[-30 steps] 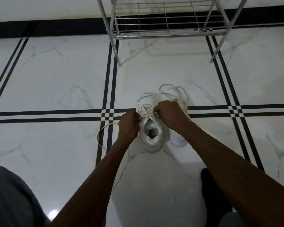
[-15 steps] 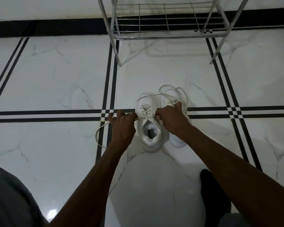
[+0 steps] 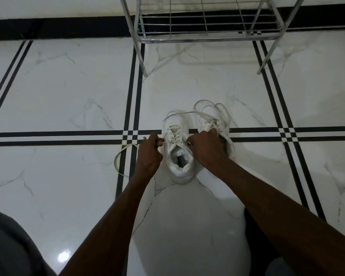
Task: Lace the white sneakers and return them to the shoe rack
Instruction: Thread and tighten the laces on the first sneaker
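Two white sneakers stand side by side on the floor, toes pointing away from me. The left sneaker (image 3: 180, 166) is laced most of the way up. My left hand (image 3: 148, 154) pinches its white lace (image 3: 120, 156) at the shoe's left side; the lace loops out over the tiles. My right hand (image 3: 206, 149) grips the other lace end at the shoe's right edge. It covers much of the right sneaker (image 3: 228, 145), whose loose laces curl over its toe. The metal shoe rack (image 3: 203, 35) stands beyond the shoes.
The floor is glossy white marble tile (image 3: 68, 96) with black stripe bands crossing beside the shoes. A black skirting (image 3: 58, 26) runs along the far wall. My grey-clad knee (image 3: 10, 246) is at the lower left, and a dark foot (image 3: 253, 226) shows under my right forearm.
My left hand has closed from spread fingers into a pinch on the lace and pulled slightly left. The right hand has shifted a little lower on the shoe's right side.
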The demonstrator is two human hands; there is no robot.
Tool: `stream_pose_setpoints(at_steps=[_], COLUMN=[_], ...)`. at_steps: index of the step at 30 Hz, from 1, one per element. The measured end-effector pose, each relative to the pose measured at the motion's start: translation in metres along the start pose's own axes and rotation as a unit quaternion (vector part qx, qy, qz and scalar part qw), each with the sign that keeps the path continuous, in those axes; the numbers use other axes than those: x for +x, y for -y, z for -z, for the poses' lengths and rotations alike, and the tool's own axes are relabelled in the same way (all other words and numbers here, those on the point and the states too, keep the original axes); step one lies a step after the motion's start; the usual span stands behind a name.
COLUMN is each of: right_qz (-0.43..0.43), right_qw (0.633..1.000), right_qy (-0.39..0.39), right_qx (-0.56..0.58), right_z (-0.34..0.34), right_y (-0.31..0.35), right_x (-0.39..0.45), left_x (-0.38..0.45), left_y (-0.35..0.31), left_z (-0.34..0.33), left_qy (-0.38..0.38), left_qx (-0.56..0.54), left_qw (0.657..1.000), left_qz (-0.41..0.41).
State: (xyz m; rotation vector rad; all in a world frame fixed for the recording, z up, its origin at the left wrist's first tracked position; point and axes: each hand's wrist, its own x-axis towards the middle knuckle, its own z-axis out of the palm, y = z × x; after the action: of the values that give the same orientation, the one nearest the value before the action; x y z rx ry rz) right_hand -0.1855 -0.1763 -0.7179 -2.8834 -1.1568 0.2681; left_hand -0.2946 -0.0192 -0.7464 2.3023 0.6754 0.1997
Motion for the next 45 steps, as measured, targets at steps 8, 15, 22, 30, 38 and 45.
stream_pose_setpoints(at_steps=[8, 15, 22, 30, 38, 45], right_qz=[0.013, -0.117, -0.110, -0.199, -0.079, -0.150], right_qw=[0.967, 0.670, 0.726, 0.746, 0.723, 0.655], right_qy=[0.106, 0.102, 0.086, 0.030, 0.087, 0.089], right_qx=[0.231, 0.726, 0.673, 0.635, 0.681, 0.735], right_z=[0.022, 0.043, 0.018, 0.017, 0.017, 0.017], right_y=[-0.027, -0.013, -0.009, -0.002, -0.003, 0.000], right_x=[0.017, 0.044, 0.041, 0.043, 0.044, 0.045], left_x=[0.018, 0.039, 0.034, 0.033, 0.045, 0.043], left_y=[0.000, -0.033, -0.034, -0.035, -0.032, -0.026], left_z=[0.034, 0.031, 0.021, 0.017, 0.016, 0.021], left_qy=[0.119, 0.091, 0.064, 0.114, 0.111, 0.140], left_qx=[-0.134, -0.392, -0.330, -0.217, -0.175, -0.318], left_qw=[0.983, 0.910, 0.939, 0.968, 0.976, 0.935], left_qz=[0.052, 0.101, 0.065, -0.058, -0.072, 0.067])
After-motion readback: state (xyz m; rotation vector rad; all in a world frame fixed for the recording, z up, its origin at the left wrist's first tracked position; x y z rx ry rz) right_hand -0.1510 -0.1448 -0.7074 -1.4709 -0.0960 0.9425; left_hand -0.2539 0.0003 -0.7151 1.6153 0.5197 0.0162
